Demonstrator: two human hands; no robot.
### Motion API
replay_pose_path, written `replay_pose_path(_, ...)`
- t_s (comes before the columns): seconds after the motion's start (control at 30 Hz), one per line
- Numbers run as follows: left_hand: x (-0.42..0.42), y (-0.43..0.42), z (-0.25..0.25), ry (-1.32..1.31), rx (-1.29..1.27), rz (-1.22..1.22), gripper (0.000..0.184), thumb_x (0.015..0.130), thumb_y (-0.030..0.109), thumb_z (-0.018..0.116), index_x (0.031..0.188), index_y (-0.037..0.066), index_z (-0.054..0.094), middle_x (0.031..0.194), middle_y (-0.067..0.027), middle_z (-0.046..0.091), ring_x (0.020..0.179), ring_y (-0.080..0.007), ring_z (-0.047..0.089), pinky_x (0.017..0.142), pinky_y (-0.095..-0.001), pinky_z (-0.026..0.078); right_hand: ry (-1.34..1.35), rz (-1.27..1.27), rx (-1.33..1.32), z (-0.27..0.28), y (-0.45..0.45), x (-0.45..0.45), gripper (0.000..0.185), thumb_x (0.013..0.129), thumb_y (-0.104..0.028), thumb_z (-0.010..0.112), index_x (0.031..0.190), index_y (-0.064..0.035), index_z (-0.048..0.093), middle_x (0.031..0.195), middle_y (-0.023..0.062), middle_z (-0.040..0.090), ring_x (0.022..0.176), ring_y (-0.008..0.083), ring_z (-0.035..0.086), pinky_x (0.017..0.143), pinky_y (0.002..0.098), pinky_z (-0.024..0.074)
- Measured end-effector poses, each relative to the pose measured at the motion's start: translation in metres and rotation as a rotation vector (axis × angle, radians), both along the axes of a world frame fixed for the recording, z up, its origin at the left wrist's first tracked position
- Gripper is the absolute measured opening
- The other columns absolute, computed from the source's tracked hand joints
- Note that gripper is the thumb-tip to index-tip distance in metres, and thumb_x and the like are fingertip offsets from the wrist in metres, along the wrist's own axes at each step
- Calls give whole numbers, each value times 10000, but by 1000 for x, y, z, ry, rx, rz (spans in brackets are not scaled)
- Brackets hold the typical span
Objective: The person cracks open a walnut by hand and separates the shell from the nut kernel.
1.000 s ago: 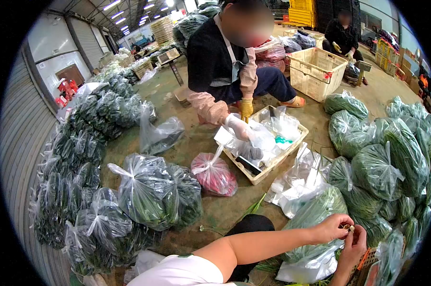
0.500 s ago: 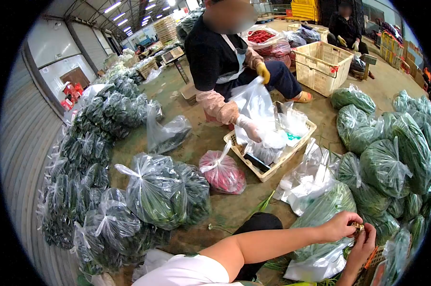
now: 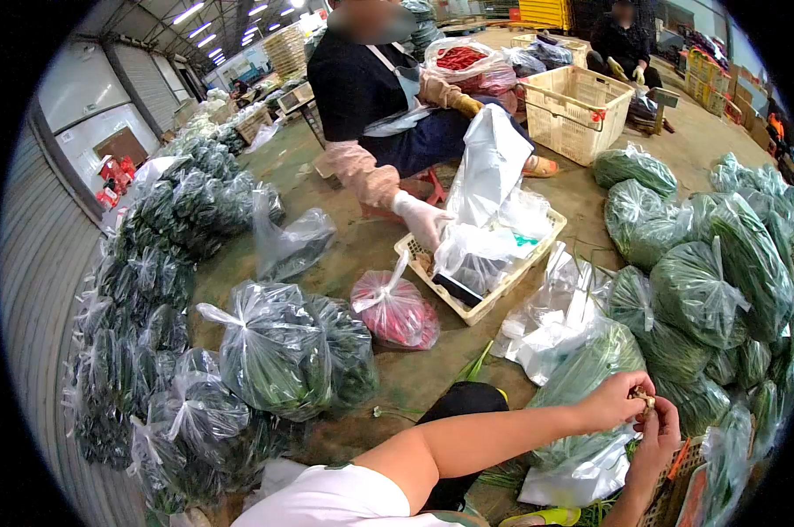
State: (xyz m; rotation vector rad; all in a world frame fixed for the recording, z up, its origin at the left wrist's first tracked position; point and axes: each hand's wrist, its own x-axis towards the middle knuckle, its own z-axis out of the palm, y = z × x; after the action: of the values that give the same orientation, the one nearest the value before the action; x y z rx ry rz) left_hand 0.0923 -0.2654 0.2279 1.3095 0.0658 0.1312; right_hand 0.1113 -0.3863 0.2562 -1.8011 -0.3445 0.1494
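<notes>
The left hand (image 3: 615,406) and the right hand (image 3: 659,432) are meeting at the lower right, their fingertips pinching a small pale-brown piece (image 3: 646,400) between them. Each grip is closing on it; the fingers are partly hiding its shape. The left forearm is passing over a clear bag of long green leaves (image 3: 590,358), and white plastic (image 3: 573,480) is lying just beside that bag. Below the right hand, a brown woven basket (image 3: 689,465) is standing near the frame's edge. Behind the hands, filled green bags (image 3: 697,294) are leaning against one another on the floor (image 3: 327,448).

Farther out, a co-worker (image 3: 362,88) is sitting over a shallow cream crate (image 3: 495,309), a yellow-gloved hand near a tall white bag (image 3: 489,162) and a white-gloved hand reaching toward the plastic bags. A knotted bag with pink contents (image 3: 397,314) is resting near the crate. Bags of dark greens (image 3: 278,351) are crowding the left side, and a second person (image 3: 621,39) is sitting at the back.
</notes>
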Motion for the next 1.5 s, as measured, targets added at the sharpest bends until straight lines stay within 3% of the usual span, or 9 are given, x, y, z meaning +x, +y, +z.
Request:
replay_pose_path(0.27, -5, 4, 12, 1, 24, 10, 103, 728, 51, 501, 822, 10, 484, 664, -21, 495, 556, -74, 464, 472, -223, 412, 162, -39, 218, -1, 4, -5, 107, 823, -74, 478, 892, -11, 531, 756, 4, 532, 609, 53, 461, 530, 183, 376)
replay_pose_path(0.53, -5, 8, 11, 163, -171, -91, 158, 749, 78, 545, 898, 37, 512, 769, -35, 571, 655, -93, 553, 522, -215, 442, 352, -42, 411, 3, 1, -1, 134, 765, 12, 466, 886, 20, 526, 814, 58, 551, 701, 103, 539, 610, 207, 447)
replay_pose_path(0.63, -8, 13, 16, 203, -311, -113, 193, 763, 51, 539, 946, 16, 492, 840, -62, 581, 751, -133, 591, 560, -228, 460, 437, 9, 533, -3, -2, 0, 116, 814, -35, 452, 905, -2, 517, 821, 55, 554, 715, 117, 551, 625, 237, 463)
replay_pose_path(0.73, -11, 13, 17, 188, -295, -91, 183, 769, 32, 530, 949, 15, 498, 870, -60, 569, 687, -110, 551, 562, -220, 445, 610, -6, 674, 4, 0, -2, 139, 853, -128, 445, 923, -26, 506, 803, 40, 549, 673, 116, 538, 546, 215, 431)
replay_pose_path(1.03, -14, 13, 23, 226, -249, -102, 159, 762, 35, 538, 917, -2, 521, 789, -47, 576, 626, -94, 522, 545, -218, 430, 404, 54, 520, 0, 2, -3, 134, 785, -61, 541, 908, -10, 526, 795, 25, 559, 651, 69, 498, 532, 192, 386)
replay_pose_path(1.27, -13, 14, 23, 257, -313, -126, 146, 746, 3, 508, 890, -10, 530, 760, -55, 562, 596, -108, 513, 529, -223, 422, 670, 86, 672, 4, -6, 2, 94, 800, -69, 526, 869, -6, 532, 736, 24, 547, 596, 69, 498, 507, 183, 402)
replay_pose_path(1.5, -15, 16, 24, 235, -389, -150, 158, 745, 11, 507, 902, -9, 520, 759, -59, 558, 598, -114, 525, 527, -226, 442, 695, 91, 714, 6, -6, 1, 99, 799, -63, 525, 882, -9, 526, 745, 32, 552, 599, 72, 509, 503, 182, 414)
